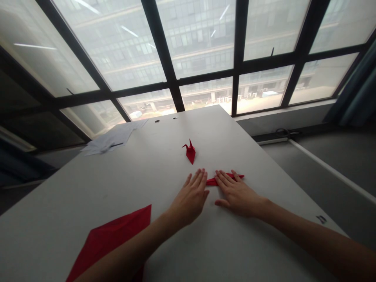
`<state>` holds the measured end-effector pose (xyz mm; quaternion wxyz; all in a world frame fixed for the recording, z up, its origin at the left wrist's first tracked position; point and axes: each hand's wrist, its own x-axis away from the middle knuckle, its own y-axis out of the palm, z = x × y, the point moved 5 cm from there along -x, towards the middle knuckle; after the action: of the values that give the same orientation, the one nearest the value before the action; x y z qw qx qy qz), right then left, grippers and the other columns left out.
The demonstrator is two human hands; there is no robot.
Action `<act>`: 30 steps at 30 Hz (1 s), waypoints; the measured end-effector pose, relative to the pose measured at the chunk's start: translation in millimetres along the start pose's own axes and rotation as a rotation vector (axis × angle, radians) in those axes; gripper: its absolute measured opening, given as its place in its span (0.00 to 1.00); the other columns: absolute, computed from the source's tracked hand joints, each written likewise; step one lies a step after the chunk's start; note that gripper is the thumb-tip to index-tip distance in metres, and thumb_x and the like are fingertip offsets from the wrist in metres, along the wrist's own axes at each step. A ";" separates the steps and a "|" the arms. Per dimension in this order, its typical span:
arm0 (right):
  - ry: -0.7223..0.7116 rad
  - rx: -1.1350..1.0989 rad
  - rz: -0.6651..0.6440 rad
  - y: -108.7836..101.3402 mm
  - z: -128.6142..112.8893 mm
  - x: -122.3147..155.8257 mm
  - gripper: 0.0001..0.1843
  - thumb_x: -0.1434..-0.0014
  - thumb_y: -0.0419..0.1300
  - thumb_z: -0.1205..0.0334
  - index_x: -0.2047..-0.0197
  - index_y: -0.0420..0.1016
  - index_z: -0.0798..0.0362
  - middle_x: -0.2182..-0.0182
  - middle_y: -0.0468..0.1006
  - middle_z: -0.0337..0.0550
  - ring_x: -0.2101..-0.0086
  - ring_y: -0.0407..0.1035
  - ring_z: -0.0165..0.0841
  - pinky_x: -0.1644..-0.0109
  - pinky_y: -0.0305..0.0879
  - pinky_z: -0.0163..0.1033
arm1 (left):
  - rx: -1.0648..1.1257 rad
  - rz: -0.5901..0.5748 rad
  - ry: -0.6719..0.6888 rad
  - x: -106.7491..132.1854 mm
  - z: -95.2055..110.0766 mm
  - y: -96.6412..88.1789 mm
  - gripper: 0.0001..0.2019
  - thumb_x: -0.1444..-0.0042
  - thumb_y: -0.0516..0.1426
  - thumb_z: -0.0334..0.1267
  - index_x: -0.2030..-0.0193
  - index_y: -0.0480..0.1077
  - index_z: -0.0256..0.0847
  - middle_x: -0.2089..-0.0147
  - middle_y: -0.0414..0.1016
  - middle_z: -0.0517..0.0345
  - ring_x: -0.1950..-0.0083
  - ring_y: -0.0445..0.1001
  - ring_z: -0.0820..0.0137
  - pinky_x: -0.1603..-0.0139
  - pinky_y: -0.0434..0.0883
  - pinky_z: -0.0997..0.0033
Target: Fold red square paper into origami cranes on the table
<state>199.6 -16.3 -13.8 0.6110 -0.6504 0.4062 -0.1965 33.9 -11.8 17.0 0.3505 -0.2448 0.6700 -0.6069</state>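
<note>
A narrow folded piece of red paper (212, 181) lies on the white table, its pointed end sticking out to the right. My right hand (235, 194) rests flat across it with the fingers stretched out, covering its middle. At its left end is my left hand (190, 196), fingers extended and palm down; whether the fingertips cover the paper's tip is hidden. Just beyond both hands stands a finished red origami crane (190, 152). A larger red sheet of paper (117, 235) lies at the near left, partly under my left forearm.
White papers (117, 135) with a dark pen (116, 145) on them lie at the table's far left. A small dark object (321, 219) is near the right edge of the white table (164, 156). Windows with dark frames stand behind it.
</note>
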 end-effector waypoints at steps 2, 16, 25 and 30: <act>-0.002 -0.006 -0.003 0.4 -0.5 0.6 0.45 0.34 0.41 0.34 0.27 0.47 0.60 0.30 0.49 0.60 0.31 0.43 0.47 0.29 0.35 0.61 | 0.056 -0.050 0.113 -2.1 8.6 6.1 0.30 0.29 0.41 0.49 0.26 0.44 0.35 0.25 0.47 0.42 0.24 0.44 0.60 0.27 0.48 0.52; 0.330 0.137 0.031 -22.4 56.3 0.8 0.35 0.28 0.35 0.48 0.29 0.50 0.63 0.30 0.51 0.59 0.31 0.44 0.45 0.29 0.35 0.63 | 0.013 -0.203 0.105 0.9 6.4 13.5 0.38 0.32 0.37 0.60 0.25 0.39 0.36 0.24 0.40 0.43 0.23 0.40 0.57 0.27 0.43 0.49; 0.053 -0.004 -0.084 -3.5 -4.8 -4.2 0.39 0.31 0.39 0.39 0.27 0.47 0.56 0.29 0.48 0.52 0.30 0.42 0.43 0.28 0.32 0.60 | 0.013 -0.221 0.095 2.1 5.4 16.7 0.39 0.33 0.36 0.61 0.25 0.42 0.33 0.24 0.39 0.42 0.24 0.40 0.55 0.28 0.43 0.45; 0.207 0.047 -0.092 -4.2 16.4 8.3 0.41 0.32 0.42 0.38 0.28 0.49 0.60 0.30 0.48 0.57 0.31 0.43 0.48 0.29 0.29 0.64 | 0.025 -0.197 0.104 1.7 6.0 12.6 0.38 0.32 0.37 0.60 0.25 0.41 0.35 0.24 0.40 0.42 0.24 0.40 0.55 0.28 0.44 0.45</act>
<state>218.1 -12.6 -14.7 0.5711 -0.6301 0.4322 -0.3002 38.7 -15.1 4.1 0.2570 -0.2732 0.6524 -0.6586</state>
